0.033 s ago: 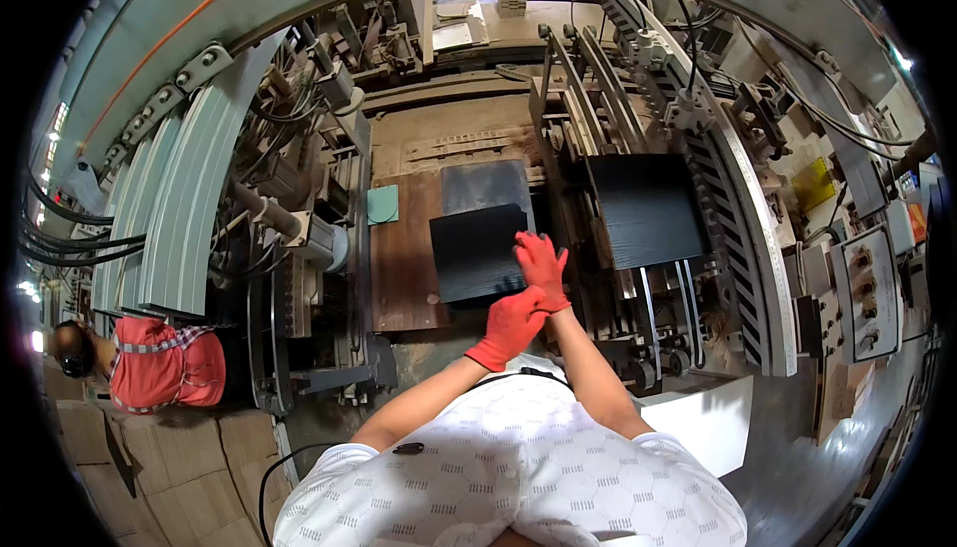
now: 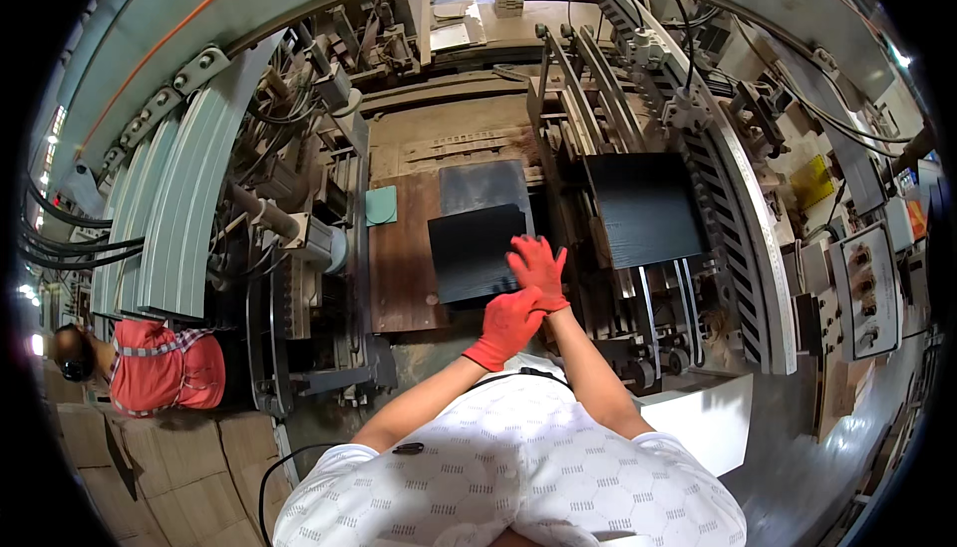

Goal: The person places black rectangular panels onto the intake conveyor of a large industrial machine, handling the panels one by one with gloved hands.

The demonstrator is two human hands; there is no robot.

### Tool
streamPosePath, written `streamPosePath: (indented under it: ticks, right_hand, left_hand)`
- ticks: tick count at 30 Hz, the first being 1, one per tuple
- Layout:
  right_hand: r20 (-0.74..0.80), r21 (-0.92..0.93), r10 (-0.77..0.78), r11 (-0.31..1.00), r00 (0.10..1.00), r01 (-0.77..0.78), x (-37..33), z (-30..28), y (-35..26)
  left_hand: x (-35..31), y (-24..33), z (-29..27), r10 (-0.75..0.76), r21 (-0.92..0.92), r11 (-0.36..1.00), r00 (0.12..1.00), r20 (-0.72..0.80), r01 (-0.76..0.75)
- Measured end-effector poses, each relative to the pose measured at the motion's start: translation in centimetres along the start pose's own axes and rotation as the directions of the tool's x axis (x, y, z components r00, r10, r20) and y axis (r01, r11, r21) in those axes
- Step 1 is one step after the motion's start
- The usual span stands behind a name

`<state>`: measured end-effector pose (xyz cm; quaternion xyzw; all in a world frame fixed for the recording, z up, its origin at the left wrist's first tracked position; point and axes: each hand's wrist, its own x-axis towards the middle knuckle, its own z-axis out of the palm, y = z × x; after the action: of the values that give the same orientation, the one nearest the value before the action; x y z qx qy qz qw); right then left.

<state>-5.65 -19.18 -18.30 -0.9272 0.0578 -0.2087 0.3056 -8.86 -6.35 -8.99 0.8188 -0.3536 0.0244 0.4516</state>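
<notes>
Both of my hands wear red gloves with dark fingertips. My left hand (image 2: pixel 507 328) is closed at the wrist of my right hand, gripping the cuff of the right glove (image 2: pixel 551 300). My right hand (image 2: pixel 538 270) has its fingers spread and holds nothing; it is over the near right edge of a black panel (image 2: pixel 477 251). That panel lies flat and slightly turned on a brown wooden board (image 2: pixel 407 288), partly over a dark grey plate (image 2: pixel 483 186). Whether the right fingertips touch the panel, I cannot tell.
A second black panel (image 2: pixel 646 210) rests on rails to the right. Machine frames flank the board, with a striped rail (image 2: pixel 733 238) at right. A small green piece (image 2: pixel 381 205) lies on the board's left. A person in red (image 2: pixel 169 366) is at far left, beside stacked cardboard (image 2: pixel 179 462).
My right hand's fingers have shifted slightly to the left and a little nearer to me. My left hand keeps its hold on the cuff; the panels stay in place.
</notes>
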Motion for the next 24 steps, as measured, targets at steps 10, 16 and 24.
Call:
streamPosePath:
  ticks: [10, 16, 24]
  right_hand:
    - [0.629, -0.479, 0.327, 0.878, 0.705, 0.02, -4.1, 1.9, 4.0]
    - [0.377, -0.143, 0.09, 0.989, 0.922, -0.038, -7.3, 4.0, 8.2]
    - [-0.435, -0.423, -0.036, 0.89, 0.9, -0.169, -2.6, -14.3, 2.2]
  left_hand:
    - [0.2, -0.5, 0.7, 0.055, 0.301, 0.943, 0.957, 0.284, -0.144]
    - [0.5, -0.5, 2.2, 0.097, 0.004, 0.994, 0.927, 0.363, -0.106]
    - [2.0, 1.5, -1.0, 0.03, -0.382, 0.921, 0.964, 0.264, 0.076]
